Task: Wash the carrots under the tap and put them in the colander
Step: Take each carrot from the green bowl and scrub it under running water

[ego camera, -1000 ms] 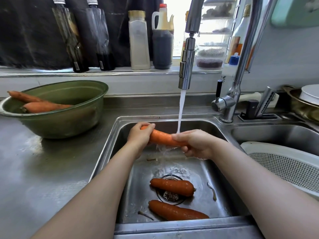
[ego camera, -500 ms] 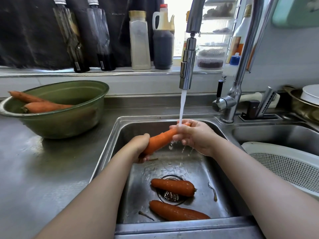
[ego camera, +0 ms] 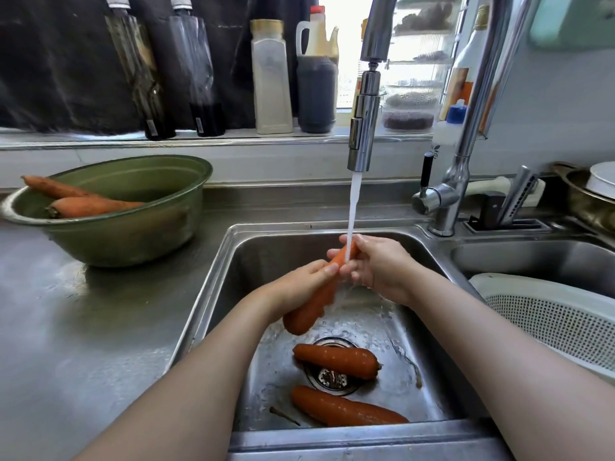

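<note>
- steel worktop [ego camera: 83,327] and a double sink [ego camera: 233,247] run below a window sill. both your hands are over the left basin.
- your left hand [ego camera: 296,287] has its fingers wrapped round the middle of the held carrot [ego camera: 312,307].
- your right hand [ego camera: 379,264] curls fingers and thumb round that carrot's thin upper end, right in the water stream [ego camera: 352,207].
- the held carrot slants: its thick blunt end hangs low, towards you and to the left. its narrow end points up and away to the right, into the stream. it hangs above the basin floor, touching nothing but your hands.
- the stream drops from the tap's spray head [ego camera: 364,128], straight above your right hand.
- on the basin floor lie two more carrots. one [ego camera: 336,361] lies across the drain [ego camera: 329,377], long axis roughly left to right. the other [ego camera: 342,409] lies nearer you, thick end left, tapering right.
- to your right, the other basin holds the white colander [ego camera: 549,314], only partly in view.
- to your left, a green bowl [ego camera: 133,241] stands on the worktop with two carrots in it. the front one [ego camera: 90,206] has its top end to the left. the rear one [ego camera: 50,188] rests on the left rim.
- on the sill stand two clear bottles [ego camera: 139,78] [ego camera: 199,78], a pale square bottle [ego camera: 271,81] and a dark sauce jug [ego camera: 316,88] with a red cap. their small labels are too blurred for you to read.
</note>
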The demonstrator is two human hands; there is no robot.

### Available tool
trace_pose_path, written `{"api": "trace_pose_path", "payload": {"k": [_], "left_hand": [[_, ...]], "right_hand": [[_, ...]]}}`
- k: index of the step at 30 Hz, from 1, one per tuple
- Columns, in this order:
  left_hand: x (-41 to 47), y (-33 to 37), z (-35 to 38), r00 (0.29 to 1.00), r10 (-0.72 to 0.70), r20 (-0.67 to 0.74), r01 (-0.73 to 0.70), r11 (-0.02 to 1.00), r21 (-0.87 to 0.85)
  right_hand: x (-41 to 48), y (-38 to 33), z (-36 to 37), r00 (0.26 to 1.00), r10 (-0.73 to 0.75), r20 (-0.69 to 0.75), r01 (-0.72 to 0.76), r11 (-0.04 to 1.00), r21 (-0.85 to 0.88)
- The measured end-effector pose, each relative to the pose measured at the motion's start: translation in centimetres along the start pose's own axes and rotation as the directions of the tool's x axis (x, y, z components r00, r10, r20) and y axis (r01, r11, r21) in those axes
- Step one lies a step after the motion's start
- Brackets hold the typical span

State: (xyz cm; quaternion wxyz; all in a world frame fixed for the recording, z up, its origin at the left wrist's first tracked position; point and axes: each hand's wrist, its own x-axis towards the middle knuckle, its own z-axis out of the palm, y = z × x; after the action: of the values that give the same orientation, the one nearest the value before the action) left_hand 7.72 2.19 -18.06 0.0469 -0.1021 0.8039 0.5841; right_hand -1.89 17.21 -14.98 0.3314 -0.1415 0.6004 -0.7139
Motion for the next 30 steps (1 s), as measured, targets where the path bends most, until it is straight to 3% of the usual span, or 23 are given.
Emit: {"api": "trace_pose_path", "payload": {"k": [2, 6, 12, 15, 17, 19, 22, 26, 30], "left_hand": [[0.0, 0.2, 0.3, 0.999, -0.031, 0.010, 0.032, 0.980, -0.196], [-0.3, 1.2, 0.6, 0.994, -0.101, 0.031, 0.105, 0.935, -0.338], [-0.8, 1.6, 0.9, 0.985, -0.099, 0.144, 0.140, 0.939, -0.314], [-0.5, 1.5, 1.0, 0.979, -0.119, 0.168, 0.162, 0.949, -0.271], [-0.4, 1.2, 0.6, 0.985, -0.123, 0.123, 0.154, 0.945, -0.288], [-0.4, 1.1, 0.1, 0.992, -0.097, 0.083, 0.119, 0.937, -0.327], [-0.6, 0.8, -0.3, 0.993, -0.097, 0.061, 0.112, 0.933, -0.343], [-0.3, 0.7, -0.6, 0.987, -0.088, 0.135, 0.130, 0.929, -0.346], [-0.1, 0.8, -0.2, 0.983, -0.066, 0.170, 0.121, 0.935, -0.334]], "right_hand": [[-0.1, -0.2, -0.3, 0.998, -0.019, 0.062, 0.019, 1.000, -0.006], [-0.4, 0.2, -0.5, 0.996, -0.077, 0.052, 0.084, 0.985, -0.152], [-0.3, 0.2, 0.7, 0.976, -0.100, -0.192, 0.046, 0.962, -0.270], [-0.1, 0.3, 0.5, 0.969, -0.092, -0.228, 0.033, 0.968, -0.249], [-0.3, 0.1, 0.2, 0.983, -0.049, -0.174, 0.016, 0.983, -0.185], [-0.4, 0.0, -0.1, 1.000, -0.010, -0.017, 0.009, 0.997, -0.071], [-0.4, 0.1, -0.4, 0.993, -0.014, 0.119, 0.028, 0.993, -0.117], [-0.3, 0.4, 0.9, 0.997, -0.078, -0.028, 0.069, 0.965, -0.252], [0.0, 0.4, 1.3, 0.977, -0.094, -0.189, 0.057, 0.980, -0.192]]}}
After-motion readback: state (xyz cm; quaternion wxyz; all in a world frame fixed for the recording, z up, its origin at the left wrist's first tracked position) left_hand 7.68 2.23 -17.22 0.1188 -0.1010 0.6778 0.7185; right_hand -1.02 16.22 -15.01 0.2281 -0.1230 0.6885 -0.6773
